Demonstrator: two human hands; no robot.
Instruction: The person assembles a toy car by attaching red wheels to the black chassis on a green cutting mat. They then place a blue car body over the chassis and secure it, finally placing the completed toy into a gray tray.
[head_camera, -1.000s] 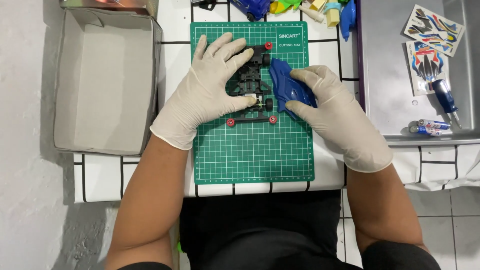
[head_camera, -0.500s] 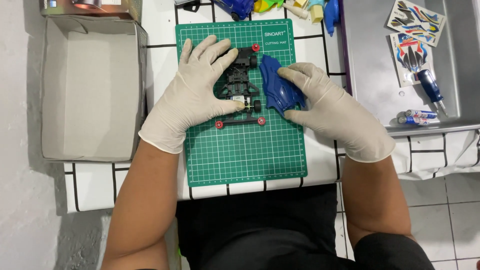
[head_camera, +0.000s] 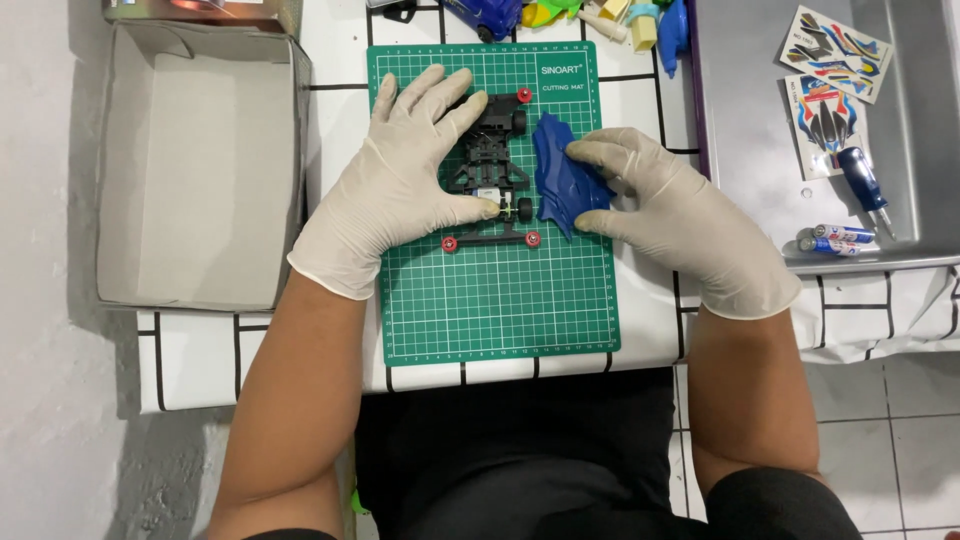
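Head view, left hand (head_camera: 395, 185) on black chassis (head_camera: 492, 165), right hand (head_camera: 665, 205) on blue body shell (head_camera: 560, 180)

A single head-worn camera looks straight down from close above the worktop (head_camera: 345, 60), the wearer's body at 6 o'clock and the green cutting mat (head_camera: 500, 300) centred.

Compared with a second ago, we find the blue car shell (head_camera: 563, 185) lifted clear of the black chassis (head_camera: 493, 170); it now lies beside the chassis on the green mat (head_camera: 500, 300), no longer overlapping it. Our right hand (head_camera: 665, 215) has moved outward with the shell. Our left hand (head_camera: 400, 185) has shifted its thumb to the chassis's near end, exposing more of the frame.
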